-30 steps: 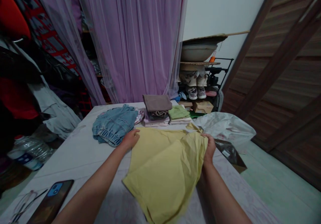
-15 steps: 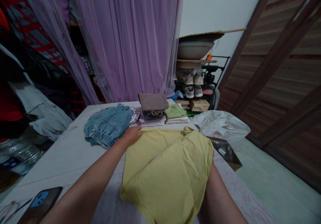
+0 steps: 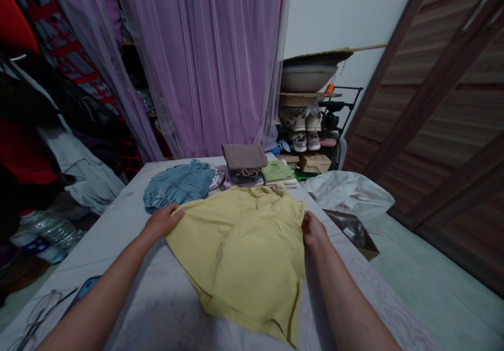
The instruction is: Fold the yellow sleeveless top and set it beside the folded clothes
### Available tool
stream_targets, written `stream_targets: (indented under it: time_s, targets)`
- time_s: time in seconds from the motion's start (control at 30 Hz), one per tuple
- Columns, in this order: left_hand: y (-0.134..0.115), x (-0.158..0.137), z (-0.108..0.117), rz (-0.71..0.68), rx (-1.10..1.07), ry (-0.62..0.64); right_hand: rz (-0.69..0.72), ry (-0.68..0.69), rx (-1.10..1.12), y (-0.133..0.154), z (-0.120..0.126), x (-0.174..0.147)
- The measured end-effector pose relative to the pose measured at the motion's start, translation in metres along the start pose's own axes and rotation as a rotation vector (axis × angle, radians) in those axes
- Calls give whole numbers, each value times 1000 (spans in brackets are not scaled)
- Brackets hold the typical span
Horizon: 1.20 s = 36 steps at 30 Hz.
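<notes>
Evidently the two hands are well apart, each closed on the yellow garment: the left hand [image 3: 162, 221] pinches its upper left corner between thumb and fingers, and the right hand [image 3: 315, 230] grips its right edge near the top, some of those fingers out of sight against the cloth. Between them the yellow garment [image 3: 252, 246] lies spread over the pale surface [image 3: 98, 251], wide on the left, bunched and wrinkled toward the upper right, its lower edge slanting toward the wearer. It looks opened out rather than folded, so on this piece I judge the work to be at an early stage, with flattening and folding undone. Just beyond the left hand, a denim garment [image 3: 179, 183] sits in a loose heap, apparently not dealt with either, with a patterned cloth [image 3: 217, 178] tucked behind it. Past the yellow garment's far edge stand the pieces that look finished: a pile topped by a folded brown cloth [image 3: 244, 157] and, just beside it, a lower pile topped by a folded green cloth [image 3: 277, 170]. Farther out, a phone [image 3: 87, 286] shows partly behind the left forearm, and a clear plastic bag [image 3: 350, 191] lies off the right side.
</notes>
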State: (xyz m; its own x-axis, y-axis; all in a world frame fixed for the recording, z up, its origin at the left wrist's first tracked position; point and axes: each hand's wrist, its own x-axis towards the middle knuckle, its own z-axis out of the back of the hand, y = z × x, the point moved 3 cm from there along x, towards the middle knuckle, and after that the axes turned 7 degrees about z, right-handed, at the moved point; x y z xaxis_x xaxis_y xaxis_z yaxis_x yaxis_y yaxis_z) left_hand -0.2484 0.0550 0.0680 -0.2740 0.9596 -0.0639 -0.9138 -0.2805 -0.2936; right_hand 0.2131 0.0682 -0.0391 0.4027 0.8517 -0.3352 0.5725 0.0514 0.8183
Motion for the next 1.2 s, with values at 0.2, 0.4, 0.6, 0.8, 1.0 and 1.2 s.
stream_targets:
  time_s: [0.2, 0.4, 0.6, 0.8, 1.0, 1.2]
  targets:
    - [-18, 9, -7, -27, 117, 85, -99, 63, -172, 3, -18, -26]
    - [-54, 21, -2, -116, 238, -33, 250, -122, -181, 25, -23, -31]
    - [-84, 27, -5, -270, 219, -400, 207, -121, -185, 11, 0, -36]
    - [-95, -37, -55, -608, 19, -427, 15, 22, -226, 1, 11, -41]
    - [-70, -107, -79, -928, -139, -95, -147, 168, -216, 2, -2, -54]
    - [-48, -139, -77, -1024, -37, 104, -159, 9, -139, -9, 0, -50]
